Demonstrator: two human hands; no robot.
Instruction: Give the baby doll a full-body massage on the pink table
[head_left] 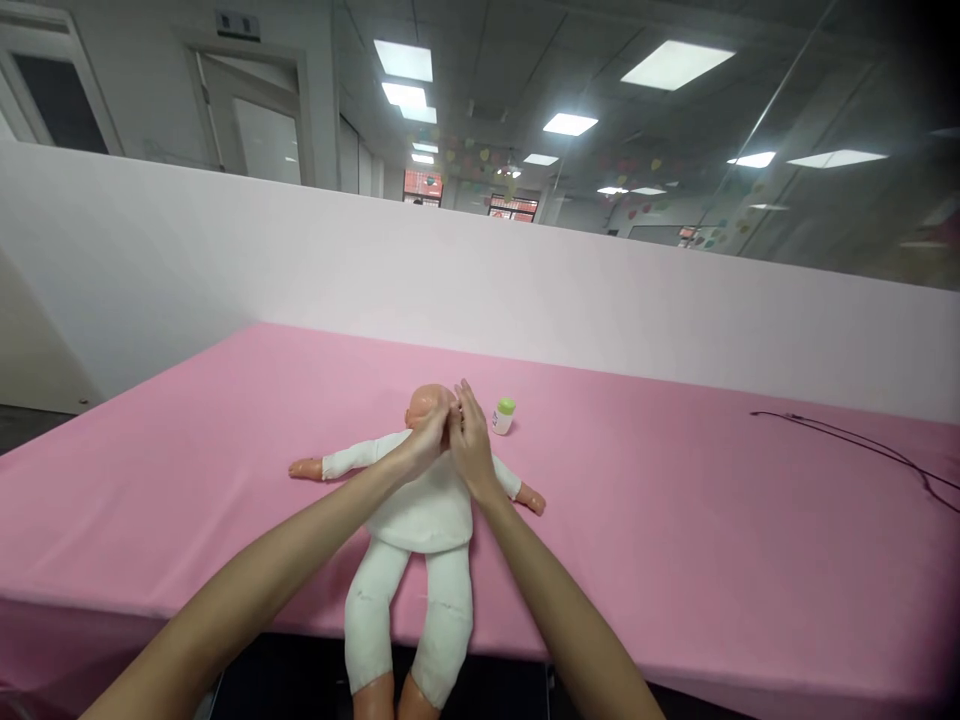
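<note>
mid-frame, the straight-fingered right hand (471,440) is touching the left hand (427,438), the latter's closure unclear, over the doll (420,515).

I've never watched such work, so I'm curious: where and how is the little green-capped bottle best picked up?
Probably by the bottle's pale body, just below its green cap, coming from the picture's right. The bottle stands upright, so a hand could wrap its side; the right hand and the doll crowd it on the left.

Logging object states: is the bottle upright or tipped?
Upright: the bottle stands on the pink cloth, its green cap on top.
</note>
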